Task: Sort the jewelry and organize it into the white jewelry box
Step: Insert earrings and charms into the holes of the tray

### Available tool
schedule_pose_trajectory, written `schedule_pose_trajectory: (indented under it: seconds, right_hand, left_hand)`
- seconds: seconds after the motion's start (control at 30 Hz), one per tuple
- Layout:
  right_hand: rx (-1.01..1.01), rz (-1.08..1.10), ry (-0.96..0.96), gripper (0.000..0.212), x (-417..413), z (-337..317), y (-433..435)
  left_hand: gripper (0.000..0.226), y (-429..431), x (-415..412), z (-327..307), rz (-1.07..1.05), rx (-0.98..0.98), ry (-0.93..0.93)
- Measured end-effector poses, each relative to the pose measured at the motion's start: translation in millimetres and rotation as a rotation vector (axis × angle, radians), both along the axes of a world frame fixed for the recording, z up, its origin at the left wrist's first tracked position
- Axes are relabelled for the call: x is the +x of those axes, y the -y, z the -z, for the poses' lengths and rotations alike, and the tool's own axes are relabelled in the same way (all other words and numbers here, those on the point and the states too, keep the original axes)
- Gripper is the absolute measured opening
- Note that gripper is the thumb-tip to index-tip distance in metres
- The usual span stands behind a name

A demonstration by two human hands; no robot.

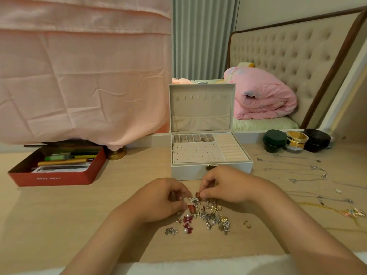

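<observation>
L hand [164,197] at glinting heap [210,216]; R hand [224,185] pinches red stud [197,194]

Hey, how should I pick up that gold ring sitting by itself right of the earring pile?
Pinch the gold ring across its band from above, coming in from the right. It lies alone on the table, apart from the earring pile, nearest the right hand.

Only print in frame: small white lettering on front wall of red tin [57,178], left on tabletop [123,195]. Too blurred to read.
</observation>
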State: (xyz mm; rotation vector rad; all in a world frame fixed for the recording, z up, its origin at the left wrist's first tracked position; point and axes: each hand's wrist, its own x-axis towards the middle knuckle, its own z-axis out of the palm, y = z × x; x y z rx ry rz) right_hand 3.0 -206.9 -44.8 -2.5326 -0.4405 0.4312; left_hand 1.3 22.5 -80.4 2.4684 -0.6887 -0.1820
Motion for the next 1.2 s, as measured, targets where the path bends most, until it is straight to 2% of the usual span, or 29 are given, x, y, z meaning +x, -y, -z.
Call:
schedule_pose_trajectory:
  seconds: [0.13, 0.2, 0.33, 0.5, 0.6, 0.7, 0.83, 0.9, 1.07, 1.2]
  right_hand:
    - [0.175, 0.028, -0.116, 0.026, 0, -3, 1]
    - [0.270, 0.057, -0.193, 0.029, 0, -7, 1]
    - [0.523, 0.118, -0.303, 0.028, -3, -10, -2]
    - [0.706, 0.086, -0.396, 0.034, -4, -8, -5]
    - [0.776, 0.115, -0.392, 0.025, -4, -9, -7]
    - [0.695, 0.148, -0.291, 0.021, -3, -6, -8]
    - [0.263, 0.060, -0.008, 0.017, -3, 1, -13]
    - [0.128, -0.030, 0.007, 0.016, -5, 4, -18]
    - [0.034, -0.142, -0.005, 0.018, -9, 5, -25]
    - [-0.008, -0.148, -0.001, 0.017, -9, 5, -24]
  left_hand:
    - [0.021, 6, -2, 2, -0.045, -0.121, 0.072]
    - [0.023, 11, -4, 1, -0.098, -0.269, 0.081]
    - [0.031, 23, -11, -4, -0.123, -0.626, -0.068]
    - [0.017, 23, -11, -12, -0.163, -0.721, -0.062]
    - [0.010, 23, -14, -19, -0.203, -0.805, -0.091]
    - [0.005, 19, -10, -20, -0.289, -0.884, -0.155]
    - [0.006, 9, -4, -22, -0.333, -0.871, -0.181]
    - [0.007, 7, -4, -24, -0.336, -0.885, -0.192]
    - [0.005, 6, -3, -23, -0.296, -0.808, -0.219]
    - [0.003, 7, -5, -21, -0.302, -0.783, -0.235]
